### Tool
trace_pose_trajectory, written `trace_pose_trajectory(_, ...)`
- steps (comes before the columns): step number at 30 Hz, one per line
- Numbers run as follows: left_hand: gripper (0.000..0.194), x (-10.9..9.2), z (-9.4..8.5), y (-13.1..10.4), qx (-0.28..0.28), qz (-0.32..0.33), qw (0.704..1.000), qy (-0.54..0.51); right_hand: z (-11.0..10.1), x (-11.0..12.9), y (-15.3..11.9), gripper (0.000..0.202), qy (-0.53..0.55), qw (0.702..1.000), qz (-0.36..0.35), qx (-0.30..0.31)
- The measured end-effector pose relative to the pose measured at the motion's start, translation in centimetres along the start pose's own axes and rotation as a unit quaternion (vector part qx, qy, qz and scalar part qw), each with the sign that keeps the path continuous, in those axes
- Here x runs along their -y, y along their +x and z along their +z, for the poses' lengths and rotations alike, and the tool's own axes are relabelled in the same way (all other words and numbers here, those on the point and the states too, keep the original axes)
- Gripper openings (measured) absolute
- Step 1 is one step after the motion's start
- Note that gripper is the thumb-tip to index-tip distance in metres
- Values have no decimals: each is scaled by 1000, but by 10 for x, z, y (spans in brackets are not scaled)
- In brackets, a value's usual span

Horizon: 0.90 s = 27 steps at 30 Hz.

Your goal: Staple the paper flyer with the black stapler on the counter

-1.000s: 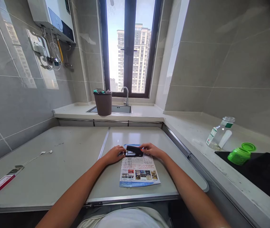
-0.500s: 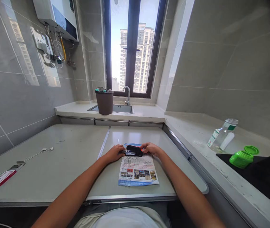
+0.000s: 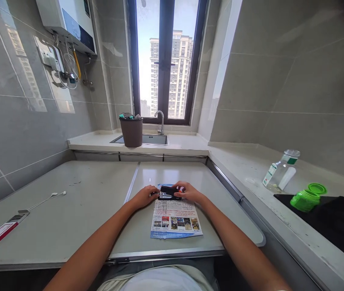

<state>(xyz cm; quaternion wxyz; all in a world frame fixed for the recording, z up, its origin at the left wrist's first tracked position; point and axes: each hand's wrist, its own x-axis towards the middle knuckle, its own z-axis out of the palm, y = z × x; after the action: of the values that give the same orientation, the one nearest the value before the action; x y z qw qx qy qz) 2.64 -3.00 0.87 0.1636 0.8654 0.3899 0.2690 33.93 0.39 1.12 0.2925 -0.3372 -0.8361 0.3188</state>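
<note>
Black stapler (image 3: 168, 193) between left hand (image 3: 144, 196) and right hand (image 3: 190, 191), over printed paper (image 3: 176, 218).

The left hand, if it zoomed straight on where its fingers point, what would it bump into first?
Probably the black stapler: the fingers of the left hand point at its near end. They may already touch it; I can't tell. Past it is the right hand.

Brown bin (image 3: 133, 132), holding dark and teal material, beside the sink (image 3: 155, 140) and curved faucet (image 3: 162, 122), below the window (image 3: 165, 60). Wall-mounted white unit (image 3: 66, 25), upper left. White cable (image 3: 43, 201) and red-and-white package (image 3: 0, 234), tabletop (image 3: 78, 218), left. Clear bottle (image 3: 281, 171) near the open green container (image 3: 305, 200), right.
</note>
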Motion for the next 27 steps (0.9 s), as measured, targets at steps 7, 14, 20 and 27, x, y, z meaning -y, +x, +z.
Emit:
trace_pose_trajectory(7,29,3,2,3,-33,-39,988,-148,21,15,-1,28,-216,971,-90,-43)
trace_pose_trajectory(14,54,14,10,9,-38,-132,906,-400,19,31,-6,31,-385,901,-192,-55)
trace_pose_trajectory(20,45,17,8,6,-23,-194,815,-545,25,34,-8,40,-441,868,-224,-50)
trace_pose_trajectory(27,17,13,1,3,-12,-268,726,-633,31,26,-5,30,-507,750,-402,-137)
